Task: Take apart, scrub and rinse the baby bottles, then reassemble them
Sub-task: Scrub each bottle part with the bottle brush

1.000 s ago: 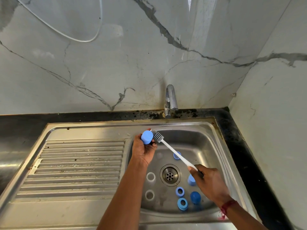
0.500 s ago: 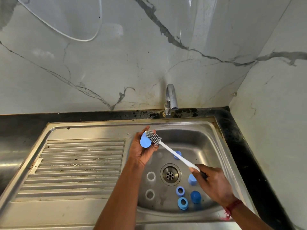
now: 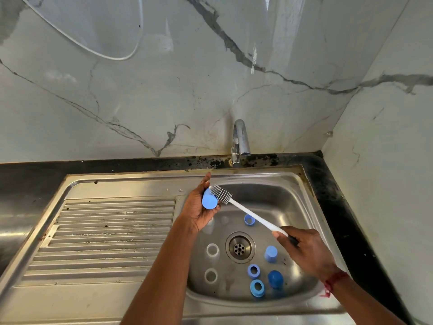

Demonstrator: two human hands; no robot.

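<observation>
Blue cap (image 3: 209, 202) is held above sink (image 3: 281, 195) basin, left hand (image 3: 199, 212) fingers curled round it; bottle brush (image 3: 248, 211) is gripped at handle by right hand (image 3: 304, 249) fingers, bristles touching cap

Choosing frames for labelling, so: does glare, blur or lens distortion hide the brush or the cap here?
Head view: the wide-angle bend curves the sink rim; head view: glare streaks the wall above the tap; head view: the brush and the cap in the left hand look sharp, hidden by nothing.
</observation>
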